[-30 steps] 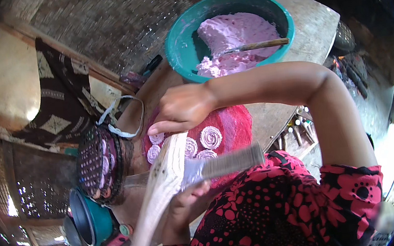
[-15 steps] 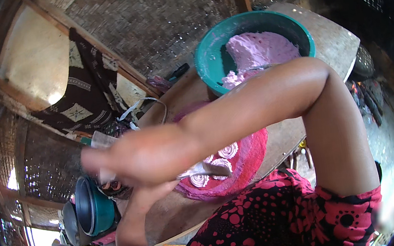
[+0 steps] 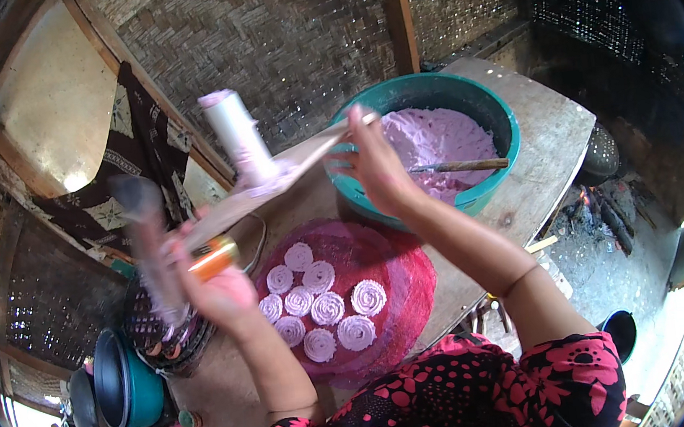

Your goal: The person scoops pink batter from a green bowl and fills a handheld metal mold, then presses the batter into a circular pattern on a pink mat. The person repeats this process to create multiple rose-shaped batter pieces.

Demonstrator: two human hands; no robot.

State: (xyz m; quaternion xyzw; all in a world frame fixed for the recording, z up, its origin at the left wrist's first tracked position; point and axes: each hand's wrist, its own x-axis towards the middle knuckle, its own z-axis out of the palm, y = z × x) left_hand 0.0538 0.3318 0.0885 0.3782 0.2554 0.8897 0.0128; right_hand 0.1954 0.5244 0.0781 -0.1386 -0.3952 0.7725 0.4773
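Above the counter, both hands gripped a wooden dough press: left hand low, right hand at its tip; tilting risked dropping dough off the pink tray.

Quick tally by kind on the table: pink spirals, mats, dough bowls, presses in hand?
Pink spiral pieces: 8
Red round mat: 1
Teal bowl of pink dough: 1
Wooden press, held by left hand and right hand: 1
Total: 11

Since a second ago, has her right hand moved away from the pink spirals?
Yes. The right hand was over the spirals on the red mat; now it is raised beside the teal bowl, its fingers on the wooden press board's far end.
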